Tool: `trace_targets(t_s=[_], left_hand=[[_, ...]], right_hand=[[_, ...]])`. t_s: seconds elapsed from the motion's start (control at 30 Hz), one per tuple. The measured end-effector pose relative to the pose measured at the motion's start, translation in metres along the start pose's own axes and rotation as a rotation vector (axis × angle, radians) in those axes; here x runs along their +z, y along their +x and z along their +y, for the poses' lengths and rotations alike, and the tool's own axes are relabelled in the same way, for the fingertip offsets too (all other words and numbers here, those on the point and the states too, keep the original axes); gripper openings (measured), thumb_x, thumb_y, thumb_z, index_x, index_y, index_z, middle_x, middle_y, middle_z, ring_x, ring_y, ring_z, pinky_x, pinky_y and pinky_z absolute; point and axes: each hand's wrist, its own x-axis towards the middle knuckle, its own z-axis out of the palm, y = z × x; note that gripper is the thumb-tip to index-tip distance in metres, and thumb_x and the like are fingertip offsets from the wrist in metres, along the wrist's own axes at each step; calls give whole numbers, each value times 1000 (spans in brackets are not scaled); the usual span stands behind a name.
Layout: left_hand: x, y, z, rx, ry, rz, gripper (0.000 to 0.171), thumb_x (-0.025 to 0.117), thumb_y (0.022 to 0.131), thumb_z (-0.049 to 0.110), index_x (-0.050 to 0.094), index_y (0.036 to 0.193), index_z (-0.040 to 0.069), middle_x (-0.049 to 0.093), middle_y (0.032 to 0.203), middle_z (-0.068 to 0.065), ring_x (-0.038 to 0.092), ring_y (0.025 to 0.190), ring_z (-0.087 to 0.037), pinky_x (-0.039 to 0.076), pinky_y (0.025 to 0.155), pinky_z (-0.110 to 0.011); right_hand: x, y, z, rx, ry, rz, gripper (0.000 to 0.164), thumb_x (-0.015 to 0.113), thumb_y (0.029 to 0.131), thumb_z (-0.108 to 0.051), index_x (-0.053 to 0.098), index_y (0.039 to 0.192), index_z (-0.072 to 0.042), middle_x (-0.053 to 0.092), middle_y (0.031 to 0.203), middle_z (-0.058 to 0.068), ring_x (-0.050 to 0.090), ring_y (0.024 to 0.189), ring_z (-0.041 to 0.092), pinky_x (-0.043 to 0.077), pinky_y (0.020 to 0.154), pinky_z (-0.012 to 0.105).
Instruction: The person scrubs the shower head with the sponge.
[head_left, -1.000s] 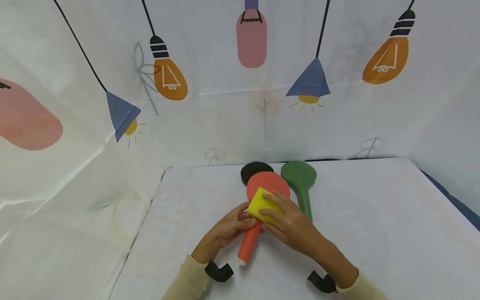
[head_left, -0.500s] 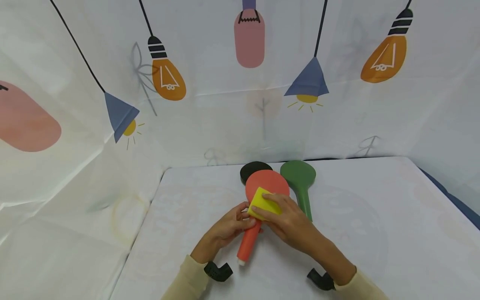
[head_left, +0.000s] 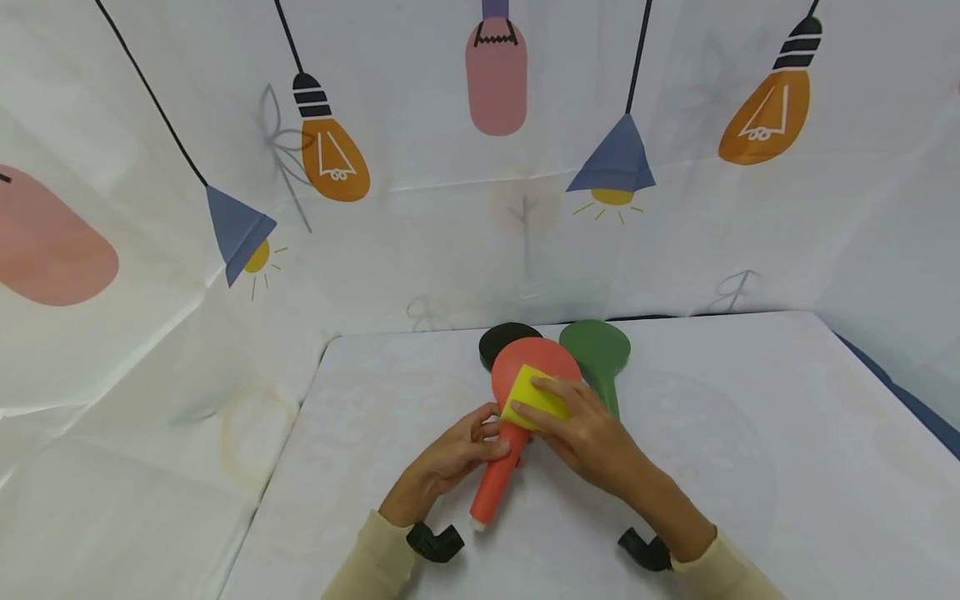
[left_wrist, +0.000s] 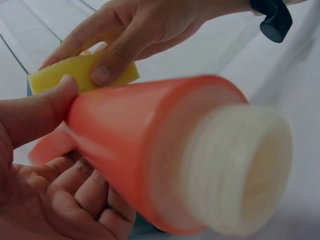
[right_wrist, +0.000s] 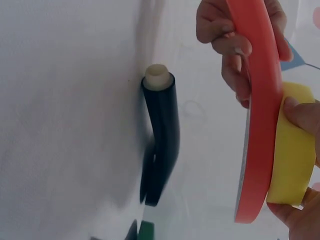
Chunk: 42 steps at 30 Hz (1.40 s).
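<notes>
A red hand shower head (head_left: 491, 492) with a round face and a pale threaded end is held up off the table, tilted. My left hand (head_left: 450, 458) grips it near the neck, thumb on one side and fingers curled beneath. With thumb and fingers my right hand (head_left: 592, 429) holds a yellow sponge (right_wrist: 295, 145) flat against the shower face. In the left wrist view the threaded end (left_wrist: 240, 170) is near the camera. The right wrist view has the red shower head (right_wrist: 260, 125) edge-on between the hands.
Behind lie a black round-headed piece (head_left: 510, 337), partly hidden, and a green shower head (head_left: 596, 342) on the white table (head_left: 712, 467). A dark handle with a cream end (right_wrist: 162, 115) shows in the right wrist view. A white printed sheet (head_left: 450, 233) hangs behind the table.
My right hand has shifted the sponge slightly up and to the right on the red face. The shower head's handle end has moved a little left. My left hand keeps its grip.
</notes>
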Motion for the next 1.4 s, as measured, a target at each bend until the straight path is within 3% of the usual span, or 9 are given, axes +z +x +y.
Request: trace_targets(t_s=[0.17,0.37,0.7,1.03,1.4], left_hand=[[0,0,-2,12,36,-29,50,67,94,18,40,136,10,64,131,-9,72,99,-22,51,102,-36],[0,1,-2,18,61,-57,50,67,94,17,40,136,9,65,128,-9,71,99,-24,51,103,-38],[2,-1,-1,54,92,-112,56,66,94,12,38,142,5,64,126,-4,71,100,-20,54,99,-37],[4,-3,0,49,135,-139,46,66,93,8,42,132,3,64,124,-3,72,97,-15,54,97,-32],[4,-1,-1,57,154,-167,53,67,92,4,41,138,-1,63,127,-8,69,108,-33,55,98,-35]], right_hand=[[-3,-1,9,-16,-20,38,58,81,84,-18,62,136,-33,51,145,11,51,126,32,58,90,45],[-9,-1,18,10,-30,70,52,78,87,-21,63,136,-30,52,142,13,50,127,33,56,95,47],[-18,-2,31,87,-73,124,66,84,76,-8,63,136,-25,53,140,16,49,127,37,59,86,50],[-28,-5,42,202,-96,139,65,82,80,-8,60,139,-22,51,142,19,49,126,44,59,82,54],[-37,-8,54,310,-127,157,62,78,85,-9,57,142,-20,51,140,23,49,123,47,58,80,58]])
